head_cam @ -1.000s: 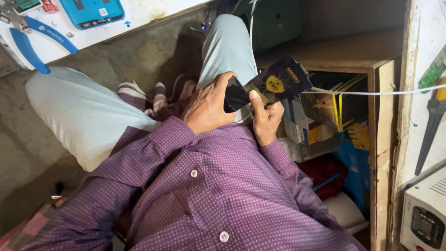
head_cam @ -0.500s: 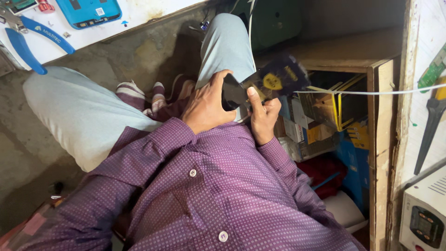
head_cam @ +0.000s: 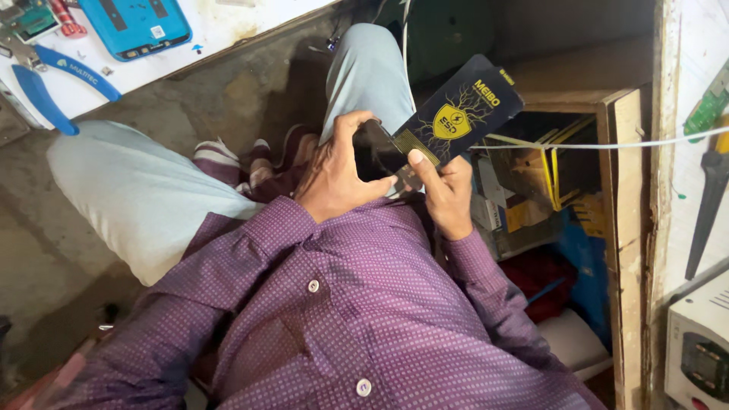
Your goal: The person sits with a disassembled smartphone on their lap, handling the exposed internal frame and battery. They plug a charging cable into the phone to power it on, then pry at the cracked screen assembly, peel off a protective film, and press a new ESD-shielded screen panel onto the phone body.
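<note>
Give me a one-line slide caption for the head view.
Seated person's left hand and right hand hold a black packet over the lap.

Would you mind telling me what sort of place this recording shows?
Probably a small phone repair workshop: a blue phone back shell and blue-handled pliers lie on the white bench, and a bench power unit sits at the right.

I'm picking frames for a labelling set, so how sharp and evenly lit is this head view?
Head view: the left hand, right hand and the black rectangular sleeve with a yellow shield emblem are sharp, with no motion blur; light is soft and even on the purple dotted shirt; the white benchtop is bright; the open wooden cabinet interior falls into shadow.
</note>
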Available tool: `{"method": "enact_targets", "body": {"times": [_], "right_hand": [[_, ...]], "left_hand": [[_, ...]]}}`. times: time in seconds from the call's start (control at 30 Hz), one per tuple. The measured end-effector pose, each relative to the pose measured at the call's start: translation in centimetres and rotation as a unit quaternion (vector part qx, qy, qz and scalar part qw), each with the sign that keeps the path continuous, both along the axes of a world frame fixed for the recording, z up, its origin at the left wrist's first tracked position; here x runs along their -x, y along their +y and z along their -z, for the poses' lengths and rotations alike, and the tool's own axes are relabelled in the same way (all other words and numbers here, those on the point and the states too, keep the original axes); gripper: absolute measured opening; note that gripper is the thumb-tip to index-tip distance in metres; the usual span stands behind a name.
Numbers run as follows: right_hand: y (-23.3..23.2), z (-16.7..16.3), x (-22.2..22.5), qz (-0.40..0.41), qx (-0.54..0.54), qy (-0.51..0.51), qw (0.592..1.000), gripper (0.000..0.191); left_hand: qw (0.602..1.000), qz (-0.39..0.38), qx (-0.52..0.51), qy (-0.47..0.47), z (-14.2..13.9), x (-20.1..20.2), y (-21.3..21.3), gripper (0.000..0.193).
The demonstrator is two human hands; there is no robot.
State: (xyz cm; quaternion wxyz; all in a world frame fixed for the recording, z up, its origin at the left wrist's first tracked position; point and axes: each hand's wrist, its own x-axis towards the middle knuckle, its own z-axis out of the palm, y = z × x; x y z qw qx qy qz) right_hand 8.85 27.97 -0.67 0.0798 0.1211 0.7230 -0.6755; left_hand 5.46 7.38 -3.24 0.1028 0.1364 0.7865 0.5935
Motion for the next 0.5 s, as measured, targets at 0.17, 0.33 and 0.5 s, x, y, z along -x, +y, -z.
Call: {"method": "enact_targets", "body": {"times": [0.17, 0.33, 0.5], "right_hand": [[-0.4, -3.2, 0.4, -0.031, -0.12, 0.069, 0.99, 0.017], [-1.7, -4.2, 0.2, 0.003, -0.214, 0.099, 0.972, 0.015], [-3.3, -3.7, -0.3, 0.108, -0.178, 0.037, 0.977, 0.015]], "left_hand": [[0.998, -0.017, -0.037, 0.043, -1.0, 0.1, 0.4, 0.088], [1.0, -0.008, 0.005, -0.003, -2.4, 0.3, 0.4, 0.087], [0.999, -0.008, 0.027, -0.015, -2.7, 0.2, 0.5, 0.085]]}}
